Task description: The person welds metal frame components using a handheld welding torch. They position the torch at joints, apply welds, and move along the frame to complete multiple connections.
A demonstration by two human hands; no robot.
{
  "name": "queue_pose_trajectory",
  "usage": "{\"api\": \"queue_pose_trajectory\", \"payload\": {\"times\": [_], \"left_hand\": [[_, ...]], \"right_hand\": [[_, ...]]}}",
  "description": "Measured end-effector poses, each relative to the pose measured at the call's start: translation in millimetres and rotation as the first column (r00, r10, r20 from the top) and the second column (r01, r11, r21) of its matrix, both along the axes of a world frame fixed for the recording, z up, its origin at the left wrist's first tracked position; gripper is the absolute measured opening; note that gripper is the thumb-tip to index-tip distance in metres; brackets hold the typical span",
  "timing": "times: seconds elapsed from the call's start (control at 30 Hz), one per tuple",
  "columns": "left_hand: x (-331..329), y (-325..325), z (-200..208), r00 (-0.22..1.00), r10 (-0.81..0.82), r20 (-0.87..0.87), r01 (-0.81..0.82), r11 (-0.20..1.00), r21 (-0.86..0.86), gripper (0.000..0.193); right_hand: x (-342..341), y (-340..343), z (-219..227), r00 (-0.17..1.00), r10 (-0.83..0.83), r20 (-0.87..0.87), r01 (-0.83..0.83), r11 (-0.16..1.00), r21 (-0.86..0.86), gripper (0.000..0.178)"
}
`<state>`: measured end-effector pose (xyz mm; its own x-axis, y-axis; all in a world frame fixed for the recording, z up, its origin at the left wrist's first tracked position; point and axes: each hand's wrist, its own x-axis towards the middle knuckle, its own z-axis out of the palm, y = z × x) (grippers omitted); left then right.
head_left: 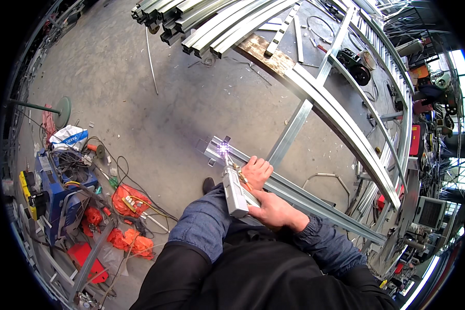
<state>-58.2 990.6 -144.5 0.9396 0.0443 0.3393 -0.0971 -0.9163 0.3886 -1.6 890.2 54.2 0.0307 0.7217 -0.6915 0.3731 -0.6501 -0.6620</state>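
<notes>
A grey, boxy welding gun [235, 195] is in my right hand [276, 209], whose fingers are closed round its handle and partly hidden. A bright violet-white glow burns at the gun's narrow tip, on the end of a silver steel profile [305, 194]. Small crosswise metal pieces [212, 150] sit at that end. My left hand [257, 173] lies just beyond the gun, fingers curled over the profile near the glow. The gun covers part of my left wrist. The profile slants from the glow toward the lower right.
Long steel tubes [243, 28] are stacked at the top, beside a wooden board [261, 51]. A metal frame [292, 132] stands on the right. On the left are a blue machine [62, 194], cables, orange plastic bags [132, 243] and a round green base [63, 112].
</notes>
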Motion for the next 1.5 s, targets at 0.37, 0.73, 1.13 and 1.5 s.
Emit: {"api": "queue_pose_trajectory", "payload": {"times": [0.37,0.73,1.13,1.5], "left_hand": [[-1.7,5.3,8.5,0.999,-0.035,0.004,0.036,0.996,-0.08,0.049],[-0.6,5.9,6.9,0.999,-0.027,0.046,0.03,0.997,-0.065,0.044],[-0.2,6.3,6.3,0.997,-0.018,0.076,0.022,0.998,-0.059,0.036],[-0.8,8.2,15.7,0.999,-0.025,-0.022,0.025,1.0,-0.008,0.052]], "right_hand": [[1.3,-5.5,-4.3,1.0,0.001,-0.006,-0.001,1.0,0.004,0.059],[0.3,-7.5,-0.2,0.999,-0.028,-0.024,0.028,1.0,0.007,0.057],[0.2,-11.2,-0.7,0.999,-0.042,-0.027,0.042,0.999,0.015,0.055],[6.2,-14.9,24.8,0.987,-0.099,-0.125,0.087,0.991,-0.099,0.055]]}}
